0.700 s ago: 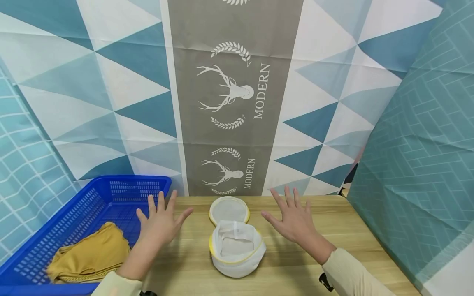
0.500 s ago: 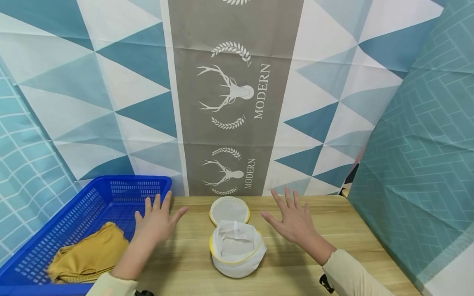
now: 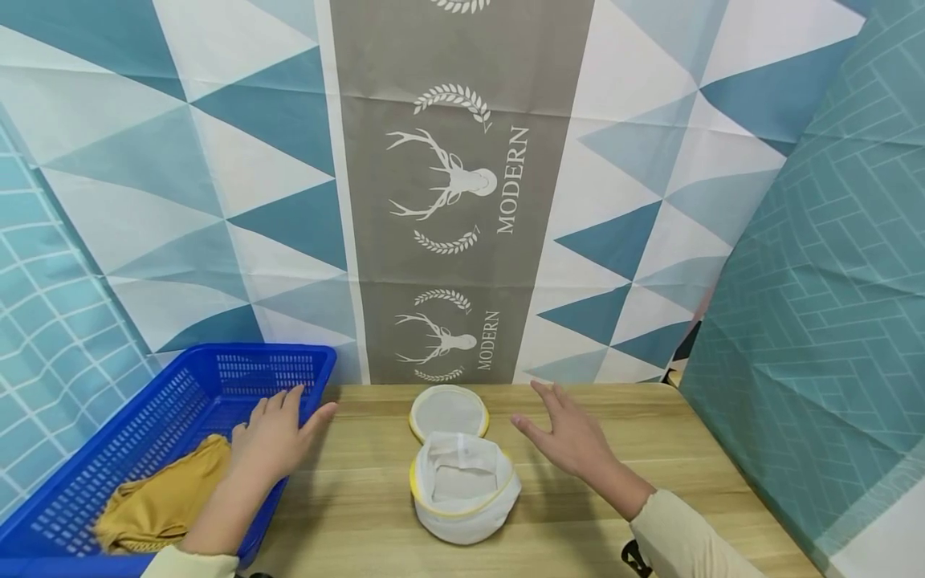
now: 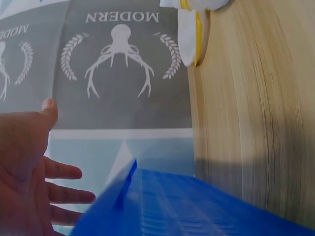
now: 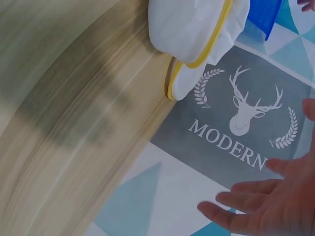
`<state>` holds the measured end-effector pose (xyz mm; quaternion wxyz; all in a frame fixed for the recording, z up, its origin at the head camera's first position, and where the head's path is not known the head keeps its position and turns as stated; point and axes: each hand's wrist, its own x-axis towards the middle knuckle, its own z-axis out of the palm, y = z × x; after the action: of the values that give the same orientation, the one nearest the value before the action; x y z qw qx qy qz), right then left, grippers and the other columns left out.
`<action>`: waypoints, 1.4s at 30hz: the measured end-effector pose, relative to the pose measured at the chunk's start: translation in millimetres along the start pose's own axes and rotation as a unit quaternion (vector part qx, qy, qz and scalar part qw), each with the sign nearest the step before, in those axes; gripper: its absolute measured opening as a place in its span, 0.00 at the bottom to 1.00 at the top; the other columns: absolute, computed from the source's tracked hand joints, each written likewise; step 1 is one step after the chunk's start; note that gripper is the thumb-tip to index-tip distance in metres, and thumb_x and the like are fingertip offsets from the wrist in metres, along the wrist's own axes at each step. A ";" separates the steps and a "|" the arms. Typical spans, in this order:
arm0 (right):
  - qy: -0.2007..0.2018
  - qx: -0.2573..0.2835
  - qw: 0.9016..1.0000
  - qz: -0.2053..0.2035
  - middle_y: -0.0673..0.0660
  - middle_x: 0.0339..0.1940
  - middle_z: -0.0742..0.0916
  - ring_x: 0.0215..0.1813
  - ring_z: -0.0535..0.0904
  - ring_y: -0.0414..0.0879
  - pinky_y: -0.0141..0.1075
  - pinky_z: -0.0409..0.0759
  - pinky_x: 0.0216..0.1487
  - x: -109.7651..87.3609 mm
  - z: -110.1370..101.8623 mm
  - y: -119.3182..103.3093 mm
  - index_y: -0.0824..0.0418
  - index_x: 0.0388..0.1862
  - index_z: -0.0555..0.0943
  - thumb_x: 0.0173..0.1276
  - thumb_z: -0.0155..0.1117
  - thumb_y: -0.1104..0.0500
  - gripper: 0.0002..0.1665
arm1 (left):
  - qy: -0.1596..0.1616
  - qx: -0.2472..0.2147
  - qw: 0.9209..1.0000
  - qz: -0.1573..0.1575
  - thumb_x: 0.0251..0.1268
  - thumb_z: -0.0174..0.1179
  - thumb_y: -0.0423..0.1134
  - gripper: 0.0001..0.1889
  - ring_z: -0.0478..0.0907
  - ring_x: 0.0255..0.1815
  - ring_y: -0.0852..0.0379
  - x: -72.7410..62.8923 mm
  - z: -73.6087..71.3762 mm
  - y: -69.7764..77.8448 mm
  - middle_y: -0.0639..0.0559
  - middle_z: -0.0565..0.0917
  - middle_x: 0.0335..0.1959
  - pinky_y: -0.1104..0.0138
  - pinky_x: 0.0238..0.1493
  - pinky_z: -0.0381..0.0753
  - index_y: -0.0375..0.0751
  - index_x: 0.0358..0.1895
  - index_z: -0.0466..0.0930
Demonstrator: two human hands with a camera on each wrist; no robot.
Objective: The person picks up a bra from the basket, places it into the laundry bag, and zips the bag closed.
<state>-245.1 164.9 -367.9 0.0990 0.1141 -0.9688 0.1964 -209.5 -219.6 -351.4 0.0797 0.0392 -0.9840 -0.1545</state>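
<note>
A white mesh laundry bag [image 3: 470, 522] with yellow trim stands on the wooden table, its round lid [image 3: 448, 411] folded back behind it. My left hand [image 3: 270, 441] hovers over the right rim of a blue plastic basket [image 3: 209, 353], fingers loosely extended and holding nothing. Inside the basket lies a crumpled mustard-yellow garment [image 3: 169, 498], partly covered by my left forearm in the head view. To the right of the bag, my right hand [image 3: 574, 437] is raised above the table, thumb spread, also holding nothing. In the right wrist view its fingers [image 5: 236, 216] are extended.
The wooden table [image 3: 650, 449] ends at a patterned cloth backdrop [image 3: 448, 265] with deer prints. A teal cloth [image 3: 817, 321] hangs along the right side, and a blue tiled-pattern cloth [image 3: 50, 337] along the left.
My left hand has moved left and slightly down, from beside the basket to over its rim. The right hand stays in place, its fingers dipping a little. Bag and garment have not moved.
</note>
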 end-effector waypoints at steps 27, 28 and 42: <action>-0.027 0.141 0.989 0.042 0.61 0.62 0.77 0.54 0.78 0.60 0.52 0.77 0.49 -3.7 6.7 7.7 0.58 0.65 0.69 0.60 0.63 0.38 0.40 | -0.067 0.002 0.997 -0.034 0.59 0.35 0.76 0.54 0.67 0.52 0.20 -3.1 -19.1 -69.1 0.16 0.62 0.59 0.37 0.37 0.71 0.22 0.65 0.57; -0.027 0.141 0.989 0.042 0.61 0.61 0.78 0.53 0.78 0.60 0.52 0.77 0.49 -4.1 8.2 8.1 0.58 0.65 0.69 0.60 0.64 0.39 0.39 | -0.071 0.002 0.997 -0.036 0.59 0.35 0.76 0.54 0.68 0.51 0.21 -3.3 -19.1 -72.1 0.16 0.63 0.58 0.38 0.37 0.72 0.21 0.65 0.57; -0.035 0.146 0.988 0.044 0.60 0.56 0.81 0.51 0.79 0.60 0.50 0.78 0.48 -5.9 20.7 7.5 0.59 0.61 0.73 0.58 0.66 0.40 0.37 | -0.085 -0.010 0.996 -0.035 0.64 0.37 0.70 0.51 0.65 0.52 0.20 -8.2 -23.0 -103.2 0.15 0.64 0.56 0.38 0.46 0.70 0.15 0.61 0.56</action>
<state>-244.5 164.4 -390.6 0.0385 0.0913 -0.9368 0.3355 -192.1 -323.6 -363.0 -0.0089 0.0594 -0.9836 -0.1700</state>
